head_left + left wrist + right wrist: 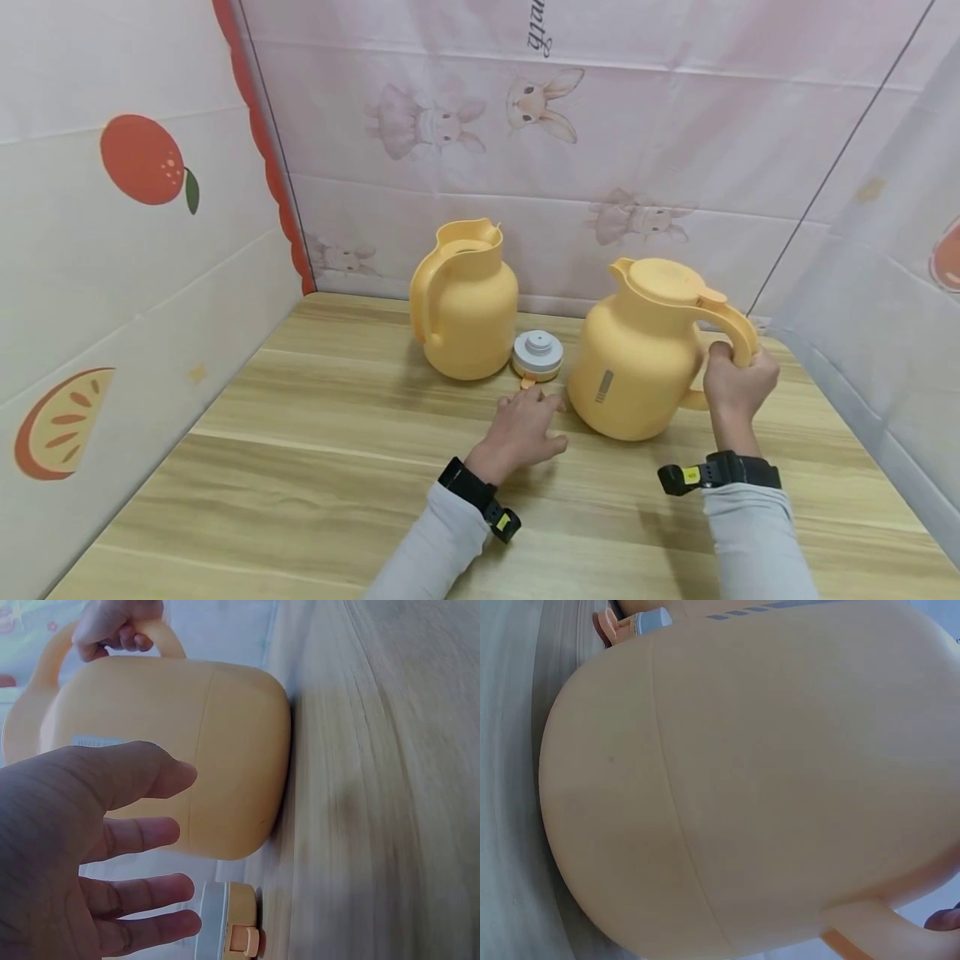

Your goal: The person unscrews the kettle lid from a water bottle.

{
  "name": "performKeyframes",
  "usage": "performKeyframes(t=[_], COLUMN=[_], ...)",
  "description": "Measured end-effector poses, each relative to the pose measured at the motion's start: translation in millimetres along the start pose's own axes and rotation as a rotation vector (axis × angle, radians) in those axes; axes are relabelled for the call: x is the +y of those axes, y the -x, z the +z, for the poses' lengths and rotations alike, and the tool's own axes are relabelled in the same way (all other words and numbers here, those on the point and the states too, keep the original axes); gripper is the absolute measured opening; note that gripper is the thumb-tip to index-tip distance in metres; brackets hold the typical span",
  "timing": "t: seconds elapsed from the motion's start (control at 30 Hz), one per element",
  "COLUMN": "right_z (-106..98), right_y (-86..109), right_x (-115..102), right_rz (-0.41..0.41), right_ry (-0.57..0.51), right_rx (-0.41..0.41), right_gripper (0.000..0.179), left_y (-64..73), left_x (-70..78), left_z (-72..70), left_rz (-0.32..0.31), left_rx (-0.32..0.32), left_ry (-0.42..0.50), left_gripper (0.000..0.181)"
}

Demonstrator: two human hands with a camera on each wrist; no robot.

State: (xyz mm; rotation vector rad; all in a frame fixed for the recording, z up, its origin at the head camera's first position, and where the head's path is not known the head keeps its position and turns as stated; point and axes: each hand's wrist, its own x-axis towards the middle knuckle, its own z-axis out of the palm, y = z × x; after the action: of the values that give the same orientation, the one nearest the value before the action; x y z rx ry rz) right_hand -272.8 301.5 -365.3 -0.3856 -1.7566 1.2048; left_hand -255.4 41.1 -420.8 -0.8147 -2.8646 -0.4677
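On the right of the table stands a yellow thermos jug (637,367) with its lid on, its spout toward the left. My right hand (738,383) grips this jug's handle (731,329). My left hand (521,429) reaches over the table with fingers spread and nothing in them, just in front of a loose jug lid (537,354). The lid lies upside down, grey side up, with an orange tab toward me. In the left wrist view the lid (236,922) shows just past my fingertips, the jug (180,750) beyond my thumb.
A second yellow thermos jug (472,308) stands behind and left of the lid, its top uncovered and its handle to the left. The wooden table (300,467) meets printed cloth walls (480,167) at the back and both sides.
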Motion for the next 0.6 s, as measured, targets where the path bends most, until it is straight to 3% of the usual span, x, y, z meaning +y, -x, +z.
performKeyframes(t=[0.6], right_z=[-3.2], right_y=[16.1], right_x=[-4.7], right_rz=[-0.035], right_ry=[-0.076], right_rx=[-0.071], right_gripper=[0.026], left_y=[12.8], left_x=[-14.0], left_z=[-7.7], left_rz=[0.017], left_rx=[0.055], left_ry=[0.042], left_gripper=[0.039])
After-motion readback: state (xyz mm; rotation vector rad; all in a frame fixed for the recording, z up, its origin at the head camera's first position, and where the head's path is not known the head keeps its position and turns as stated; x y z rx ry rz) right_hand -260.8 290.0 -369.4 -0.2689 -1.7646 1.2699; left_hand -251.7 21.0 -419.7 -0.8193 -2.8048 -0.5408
